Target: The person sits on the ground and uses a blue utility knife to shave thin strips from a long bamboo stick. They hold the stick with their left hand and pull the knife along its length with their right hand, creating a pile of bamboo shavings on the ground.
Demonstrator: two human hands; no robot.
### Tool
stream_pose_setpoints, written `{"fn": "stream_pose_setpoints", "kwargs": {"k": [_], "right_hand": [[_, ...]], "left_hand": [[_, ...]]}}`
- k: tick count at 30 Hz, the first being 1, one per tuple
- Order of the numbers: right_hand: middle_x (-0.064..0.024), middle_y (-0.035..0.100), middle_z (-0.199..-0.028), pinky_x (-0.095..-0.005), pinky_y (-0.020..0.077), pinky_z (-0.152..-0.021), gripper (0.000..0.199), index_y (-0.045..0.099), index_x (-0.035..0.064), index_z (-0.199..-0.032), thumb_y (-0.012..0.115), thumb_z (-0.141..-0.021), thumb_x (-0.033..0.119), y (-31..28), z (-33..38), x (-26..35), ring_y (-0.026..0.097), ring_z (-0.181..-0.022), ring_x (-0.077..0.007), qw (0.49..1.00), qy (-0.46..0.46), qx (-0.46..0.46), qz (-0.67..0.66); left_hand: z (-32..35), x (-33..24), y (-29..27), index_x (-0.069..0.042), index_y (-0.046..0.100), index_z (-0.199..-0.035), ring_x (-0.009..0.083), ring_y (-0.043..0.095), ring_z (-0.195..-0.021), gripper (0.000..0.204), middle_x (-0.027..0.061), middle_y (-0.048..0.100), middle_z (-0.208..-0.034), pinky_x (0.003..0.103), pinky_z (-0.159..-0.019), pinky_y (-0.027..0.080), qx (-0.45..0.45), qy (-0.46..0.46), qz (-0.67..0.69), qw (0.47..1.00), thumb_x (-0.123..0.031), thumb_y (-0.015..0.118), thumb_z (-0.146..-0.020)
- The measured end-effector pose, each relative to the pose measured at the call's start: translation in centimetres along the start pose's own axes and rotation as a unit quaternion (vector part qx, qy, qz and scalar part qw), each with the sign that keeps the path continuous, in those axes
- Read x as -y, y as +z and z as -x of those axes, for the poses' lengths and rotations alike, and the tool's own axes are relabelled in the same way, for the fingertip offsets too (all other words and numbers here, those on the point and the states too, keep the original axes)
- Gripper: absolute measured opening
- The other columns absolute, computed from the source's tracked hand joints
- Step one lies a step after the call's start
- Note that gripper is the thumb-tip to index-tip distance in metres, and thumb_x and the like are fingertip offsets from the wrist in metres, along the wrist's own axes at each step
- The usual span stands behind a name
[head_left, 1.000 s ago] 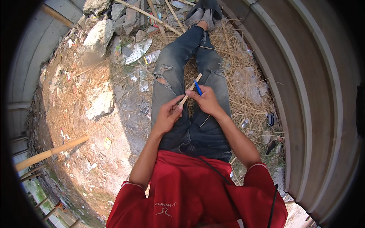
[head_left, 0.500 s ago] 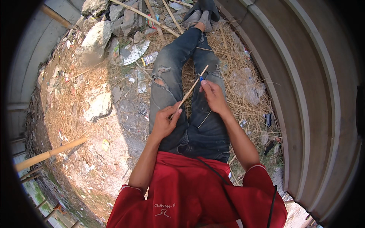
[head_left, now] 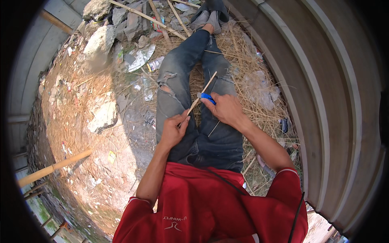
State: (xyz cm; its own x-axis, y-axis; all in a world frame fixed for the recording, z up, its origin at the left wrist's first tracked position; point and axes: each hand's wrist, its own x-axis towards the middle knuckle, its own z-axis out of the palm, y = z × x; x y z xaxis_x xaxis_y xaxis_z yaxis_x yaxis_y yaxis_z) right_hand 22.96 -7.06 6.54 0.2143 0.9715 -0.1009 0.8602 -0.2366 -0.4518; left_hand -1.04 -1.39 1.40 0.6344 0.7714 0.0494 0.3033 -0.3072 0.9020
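Note:
In my left hand (head_left: 174, 129) I grip the lower end of a thin pale wooden stick (head_left: 210, 82), which slants up and away to the right over my thighs. My right hand (head_left: 227, 109) is closed round a blue utility knife (head_left: 208, 98). Its short grey blade lies against the stick about halfway along, just beyond my left fingers. Part of the knife's handle is hidden in my right palm. Beneath both hands are my outstretched legs in torn dark jeans (head_left: 175, 75).
A corrugated metal wall (head_left: 279, 60) curves up close on my right. Dry straw (head_left: 249, 52) and a clear plastic bag (head_left: 259, 91) lie beside my legs. Broken concrete chunks (head_left: 99, 40) sit at far left. A bamboo pole (head_left: 60, 165) juts in from the left.
My right hand has drawn the knife down the stick toward my left hand and turned, showing more of the blue handle. My left hand keeps its hold on the stick.

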Motion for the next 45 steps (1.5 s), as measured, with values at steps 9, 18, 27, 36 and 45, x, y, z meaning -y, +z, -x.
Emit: {"fn": "stream_pose_setpoints", "kwargs": {"k": [9, 18, 27, 36, 45], "right_hand": [[-0.0257, 0.070, -0.073, -0.0577, 0.0543, -0.067, 0.057, 0.072, 0.0030, -0.097, 0.055, -0.103, 0.057, 0.7, -0.5, -0.6, 0.070, -0.074, -0.0487, 1.000, -0.007, -0.008, 0.000], [-0.0248, 0.070, -0.075, -0.0566, 0.0531, -0.069, 0.058, 0.072, 0.0035, -0.095, 0.054, -0.103, 0.058, -2.6, -1.3, -2.5, 0.070, -0.075, -0.0471, 0.994, 0.092, -0.039, -0.045], [-0.0241, 0.071, -0.074, -0.0571, 0.0545, -0.066, 0.057, 0.071, 0.0036, -0.095, 0.056, -0.102, 0.058, -1.2, -2.2, -1.3, 0.071, -0.074, -0.0474, 0.993, 0.092, -0.066, -0.037], [-0.0220, 0.071, -0.072, -0.0581, 0.0543, -0.067, 0.056, 0.073, 0.0054, -0.095, 0.057, -0.100, 0.059, 0.8, 0.2, 1.1, 0.070, -0.072, -0.0469, 1.000, 0.017, 0.018, 0.020], [-0.0219, 0.070, -0.069, -0.0559, 0.0548, -0.061, 0.055, 0.073, 0.0057, -0.094, 0.059, -0.099, 0.058, -0.9, -1.4, -2.3, 0.070, -0.068, -0.0456, 0.999, 0.023, -0.045, 0.002]], "left_hand": [[-0.2, -0.6, -0.2, 0.005, 0.074, -0.120, 0.0195, 0.059, -0.057, 0.026, 0.0158, 0.064, -0.071, 0.033, -0.059, 0.047, -0.014, -0.018, -0.011, 1.000, -0.005, 0.070, -0.096], [0.4, -1.0, -0.3, 0.002, 0.075, -0.120, 0.0176, 0.058, -0.056, 0.027, 0.0146, 0.062, -0.068, 0.032, -0.057, 0.045, -0.027, -0.018, -0.015, 0.999, -0.010, 0.073, -0.096], [0.3, -0.4, -0.1, 0.000, 0.074, -0.124, 0.0160, 0.055, -0.057, 0.031, 0.0114, 0.058, -0.065, 0.033, -0.056, 0.042, -0.058, 0.000, -0.036, 0.998, -0.013, 0.075, -0.096], [-0.2, -1.0, 0.4, 0.001, 0.076, -0.119, 0.0228, 0.062, -0.059, 0.030, 0.0138, 0.063, -0.069, 0.034, -0.059, 0.047, -0.077, -0.009, -0.086, 0.993, -0.012, 0.078, -0.092], [0.2, -1.2, 0.5, -0.001, 0.077, -0.120, 0.0231, 0.063, -0.060, 0.031, 0.0138, 0.064, -0.071, 0.034, -0.060, 0.048, -0.055, -0.022, -0.069, 0.996, -0.013, 0.078, -0.092]]}}
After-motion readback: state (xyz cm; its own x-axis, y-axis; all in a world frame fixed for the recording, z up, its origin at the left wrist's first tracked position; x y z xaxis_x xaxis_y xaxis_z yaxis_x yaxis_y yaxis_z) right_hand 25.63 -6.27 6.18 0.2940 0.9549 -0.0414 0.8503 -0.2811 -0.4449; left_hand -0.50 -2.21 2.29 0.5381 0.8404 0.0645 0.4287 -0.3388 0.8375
